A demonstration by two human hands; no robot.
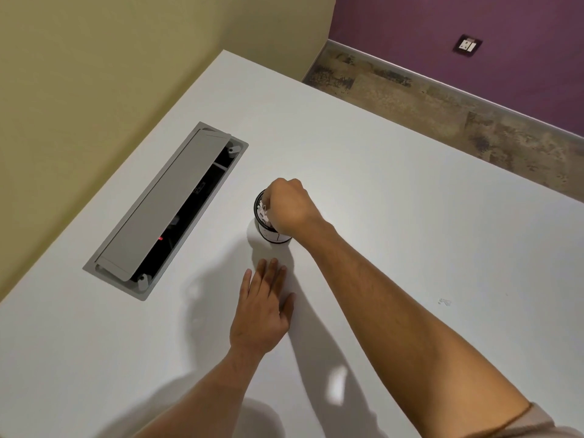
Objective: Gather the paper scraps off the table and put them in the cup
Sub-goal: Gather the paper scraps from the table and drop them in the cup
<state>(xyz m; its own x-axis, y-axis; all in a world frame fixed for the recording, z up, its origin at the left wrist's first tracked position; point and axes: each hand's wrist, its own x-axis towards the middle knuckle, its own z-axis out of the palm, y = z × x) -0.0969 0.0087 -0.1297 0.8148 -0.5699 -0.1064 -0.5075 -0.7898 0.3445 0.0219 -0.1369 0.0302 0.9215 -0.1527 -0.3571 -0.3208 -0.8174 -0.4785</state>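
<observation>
A: Cup (pixel 272 230) position?

B: Upright on the white table (pixel 395 191), near the middle, just right of the grey cable hatch (pixel 164 213) set in the tabletop. White paper scraps (pixel 262 212) show inside its dark rim.

A: Right hand (pixel 289 205)?

B: Over the cup mouth, fingers curled down into the opening and touching the scraps. Whether they pinch any, cannot tell; the knuckles hide the fingertips.

A: Left hand (pixel 264 308)?

B: Flat on the table, palm down, fingers straight and together, holding nothing. It lies just on the near side of the cup, apart from it.

A: Anything loose?

B: One small scrap (pixel 445 301) lies well apart, toward the right edge of the table.
</observation>
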